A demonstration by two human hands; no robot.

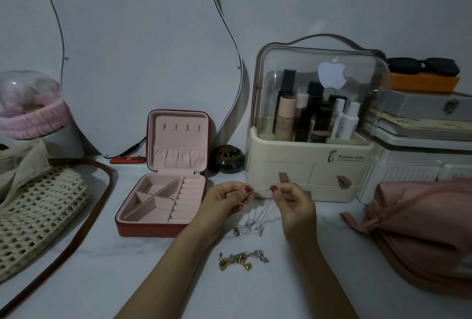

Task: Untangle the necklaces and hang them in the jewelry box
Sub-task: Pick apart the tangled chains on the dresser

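Note:
A thin silver necklace (251, 225) hangs between my hands, its lower part pooled in a tangle on the white tabletop. My left hand (224, 203) pinches one end of the chain and my right hand (293, 203) pinches it a little to the right, both raised above the table. A second tangle of gold and silver chains (241, 260) lies on the table nearer to me, untouched. The red jewelry box (163, 196) stands open to the left of my hands, pink inside, with a row of small hooks (181, 127) in its upright lid.
A cream cosmetics organiser (306, 165) with a clear dome stands right behind my hands. A pink pouch (419, 229) lies at the right, a woven bag (38, 211) with a brown strap at the left. A small dark jar (228, 159) sits beside the box.

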